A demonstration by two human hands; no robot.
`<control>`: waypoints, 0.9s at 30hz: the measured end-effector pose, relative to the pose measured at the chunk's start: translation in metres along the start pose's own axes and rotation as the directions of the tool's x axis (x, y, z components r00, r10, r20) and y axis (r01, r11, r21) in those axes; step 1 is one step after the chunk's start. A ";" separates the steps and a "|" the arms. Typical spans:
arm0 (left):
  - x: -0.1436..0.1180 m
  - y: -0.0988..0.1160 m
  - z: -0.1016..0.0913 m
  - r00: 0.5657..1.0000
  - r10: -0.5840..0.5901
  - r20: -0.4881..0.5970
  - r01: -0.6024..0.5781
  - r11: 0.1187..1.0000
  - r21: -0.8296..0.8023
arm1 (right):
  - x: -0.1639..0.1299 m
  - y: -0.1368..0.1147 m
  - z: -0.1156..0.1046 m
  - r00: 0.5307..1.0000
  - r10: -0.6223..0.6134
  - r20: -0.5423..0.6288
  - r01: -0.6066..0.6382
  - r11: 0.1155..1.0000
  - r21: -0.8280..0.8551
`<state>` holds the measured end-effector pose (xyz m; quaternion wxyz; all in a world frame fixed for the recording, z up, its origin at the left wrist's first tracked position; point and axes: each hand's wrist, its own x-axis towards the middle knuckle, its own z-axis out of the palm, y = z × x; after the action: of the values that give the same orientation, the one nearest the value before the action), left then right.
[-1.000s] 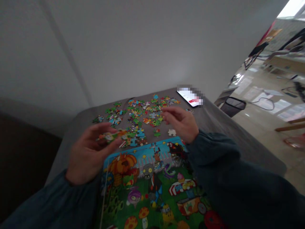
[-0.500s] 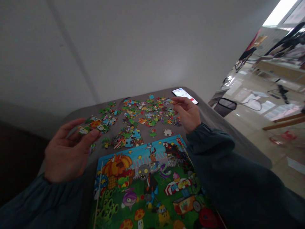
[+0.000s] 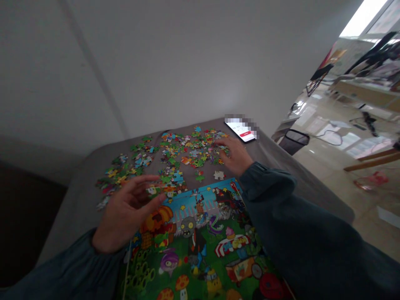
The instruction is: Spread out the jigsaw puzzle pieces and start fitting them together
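My left hand [image 3: 125, 212] holds a small strip of joined puzzle pieces [image 3: 170, 190], white, green and orange, between thumb and fingers. It hovers over the top left corner of a picture board [image 3: 200, 250] with cartoon zombies, mushrooms and a pumpkin. My right hand [image 3: 236, 155] reaches over the right side of a spread of loose puzzle pieces [image 3: 194, 153]; its fingers are bent, with a gap between thumb and forefinger, and no piece shows in it.
More loose pieces [image 3: 117, 175] lie on the left of the grey cloth-covered table [image 3: 75, 200]. One pale piece [image 3: 219, 175] lies face down above the board. A lit phone [image 3: 241, 130] rests at the back right, near the wall [image 3: 175, 62].
My left hand has moved right with the joined pieces, from above the left pile to the board's top edge. My right hand has shifted left and slightly down over the loose pieces.
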<state>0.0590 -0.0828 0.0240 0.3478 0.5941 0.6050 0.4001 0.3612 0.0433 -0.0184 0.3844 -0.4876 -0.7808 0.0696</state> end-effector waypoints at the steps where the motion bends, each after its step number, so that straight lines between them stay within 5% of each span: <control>1: -0.003 0.001 0.004 0.999 0.003 0.050 -0.002 1.000 -0.014 | 0.000 0.003 -0.001 1.000 0.017 0.018 -0.017 1.000 -0.018; 5: -0.012 0.000 0.015 0.974 0.003 0.226 0.016 0.996 -0.082 | 0.005 0.019 -0.009 0.991 0.136 -0.012 -0.136 0.989 -0.058; 13: -0.012 -0.009 0.016 0.967 0.026 0.255 -0.012 0.998 -0.059 | 0.015 0.051 -0.029 0.954 0.282 -0.100 -0.287 0.958 -0.031; 17: -0.010 -0.003 0.016 0.969 0.007 0.246 0.006 0.999 -0.050 | 0.013 0.050 -0.035 0.982 0.116 0.150 -0.106 0.991 -0.077; 20: -0.010 -0.001 0.017 0.966 -0.020 0.257 0.035 0.998 -0.057 | 0.009 0.044 -0.035 0.919 -0.031 0.393 0.076 0.992 -0.100; 23: -0.009 -0.004 0.017 0.961 -0.038 0.273 0.062 0.995 -0.083 | 0.005 0.037 -0.033 0.859 -0.009 0.511 0.111 0.979 -0.170; 27: -0.007 -0.007 0.017 0.961 -0.087 0.261 0.119 0.987 -0.109 | 0.002 0.033 -0.032 0.849 0.063 0.525 0.073 0.969 -0.235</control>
<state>0.0714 -0.0882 0.0094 0.4794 0.5855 0.5593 0.3384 0.4061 0.0535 -0.0108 0.0915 -0.4912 -0.8601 0.1028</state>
